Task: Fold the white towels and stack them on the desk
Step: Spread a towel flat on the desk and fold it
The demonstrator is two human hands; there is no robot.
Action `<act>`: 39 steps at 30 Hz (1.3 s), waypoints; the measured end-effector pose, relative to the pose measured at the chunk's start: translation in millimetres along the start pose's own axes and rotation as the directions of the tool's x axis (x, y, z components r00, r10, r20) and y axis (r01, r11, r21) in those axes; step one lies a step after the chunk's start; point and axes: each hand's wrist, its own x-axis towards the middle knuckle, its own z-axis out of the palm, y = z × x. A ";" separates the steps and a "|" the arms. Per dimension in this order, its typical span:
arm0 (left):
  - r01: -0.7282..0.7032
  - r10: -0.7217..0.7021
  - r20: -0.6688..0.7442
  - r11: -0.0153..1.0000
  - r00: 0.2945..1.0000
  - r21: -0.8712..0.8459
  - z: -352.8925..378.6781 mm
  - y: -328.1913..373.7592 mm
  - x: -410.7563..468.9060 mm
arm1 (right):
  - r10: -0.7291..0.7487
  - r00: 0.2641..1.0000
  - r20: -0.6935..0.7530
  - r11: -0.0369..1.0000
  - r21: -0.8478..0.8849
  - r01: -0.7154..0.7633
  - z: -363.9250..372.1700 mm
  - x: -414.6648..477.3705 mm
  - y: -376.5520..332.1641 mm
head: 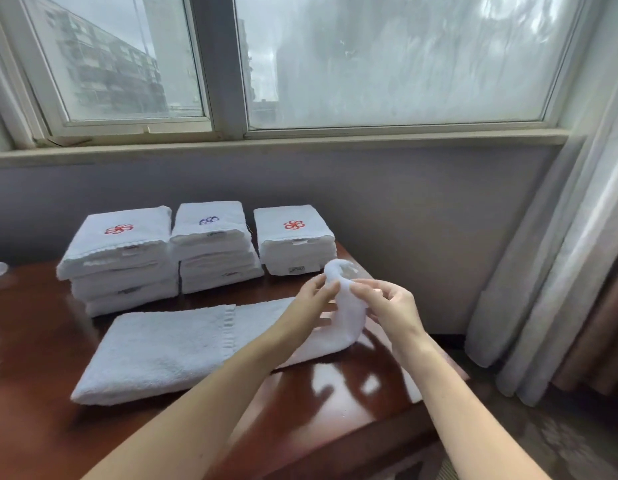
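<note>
Desk point(41, 323): glossy, so towel may slide toward 5 o'clock edge.
Towel point(162, 348): flat at centre, 2 o'clock end lifted; uneven pull would likely skew fold.
Folded stacks point(214, 251), 11 o'clock: swung end could nudge them.
Left hand point(314, 296), right hand point(387, 303): both pinch lifted end.

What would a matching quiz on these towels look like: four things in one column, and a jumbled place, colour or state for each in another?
1. middle towel stack
2. right towel stack
3. long towel
4. curtain

A. hangs right of the desk
B. red emblem on top
C. one end held up by left hand and right hand
D. blue emblem on top

Pairs: 1-D, 2-B, 3-C, 4-A.
</note>
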 end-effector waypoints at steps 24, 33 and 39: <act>0.248 -0.298 -0.523 0.955 0.799 -0.165 -209.2 21.6 -128.7 | -0.105 0.881 0.461 0.952 -0.209 0.223 203.2 -1.9 -5.0; 0.389 -0.321 -0.596 0.921 0.736 -0.015 -235.3 -22.1 -156.3 | -0.007 0.829 0.559 0.675 -0.609 0.417 227.1 -12.9 10.3; 0.356 -0.261 -0.609 0.934 0.749 0.038 -242.5 -34.8 -154.7 | 0.011 0.834 0.551 0.501 -0.725 0.473 225.1 -8.1 20.7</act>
